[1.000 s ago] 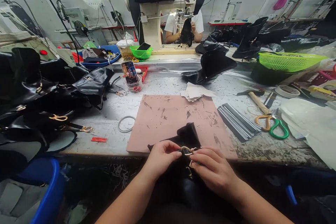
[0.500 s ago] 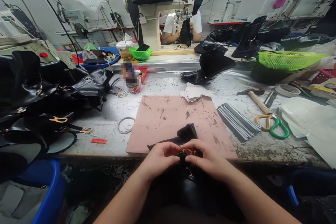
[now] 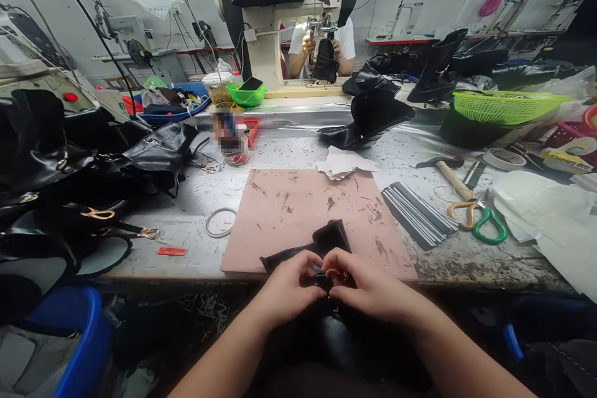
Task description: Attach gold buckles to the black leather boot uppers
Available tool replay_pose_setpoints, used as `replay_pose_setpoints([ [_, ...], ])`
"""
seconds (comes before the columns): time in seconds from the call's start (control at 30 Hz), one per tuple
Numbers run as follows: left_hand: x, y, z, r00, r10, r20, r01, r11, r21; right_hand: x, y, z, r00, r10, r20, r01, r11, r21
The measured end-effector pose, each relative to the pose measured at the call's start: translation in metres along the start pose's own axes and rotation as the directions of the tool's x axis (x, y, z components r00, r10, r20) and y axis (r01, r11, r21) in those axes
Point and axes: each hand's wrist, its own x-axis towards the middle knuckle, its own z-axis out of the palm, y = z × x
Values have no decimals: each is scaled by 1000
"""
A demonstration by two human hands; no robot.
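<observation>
Both of my hands meet at the near edge of a pink board, fingertips almost touching. My left hand (image 3: 293,283) pinches a black leather strap (image 3: 319,280). Opposite it, my right hand (image 3: 366,280) is closed on the same strap, by a curved gold-coloured metal fitting (image 3: 339,273) partly hidden under the fingers. Beyond the hands, black leather (image 3: 331,237) with a narrow strip running left lies on the pink board (image 3: 298,199). Shiny black leather (image 3: 336,336) hangs below the hands in my lap; whether it is all one piece I cannot tell.
Scissors (image 3: 489,226), a hammer (image 3: 454,180) and grey strips (image 3: 417,214) lie to the right. Black leather bags (image 3: 161,149) pile up at left, above a blue tub (image 3: 88,336). Across the table, a person (image 3: 345,43) works behind a sewing machine (image 3: 268,31).
My fingertips have drawn closer together over the strap, covering more of the metal fitting. The view has shifted slightly. Across the table, the person's one hand has risen beside the machine.
</observation>
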Motion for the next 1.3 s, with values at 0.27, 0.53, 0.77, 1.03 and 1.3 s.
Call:
replay_pose_setpoints([
  [0.27, -3, -4, -14, 992, -82, 91, 93, 989, -115, 1, 3, -4, 998, 11, 69, -20, 992, 122],
  [0.53, 4, -4, -8, 982, -189, 3, 183, 947, -265, 0, 3, -4, 992, 65, 108, -89, 967, 237],
  [0.77, 6, -3, -6, 978, -206, 6, 198, 931, -307, 0, 1, -5, 995, 56, 84, -65, 992, 109],
  [1.03, 7, -2, -4, 991, -134, 11, 134, 971, -196, 1, 1, -3, 996, 26, 89, -38, 991, 131],
  [1.3, 5, 4, -2, 996, -95, 5, 92, 957, -277, 5, 9, -4, 996, 64, 70, -87, 904, 418],
])
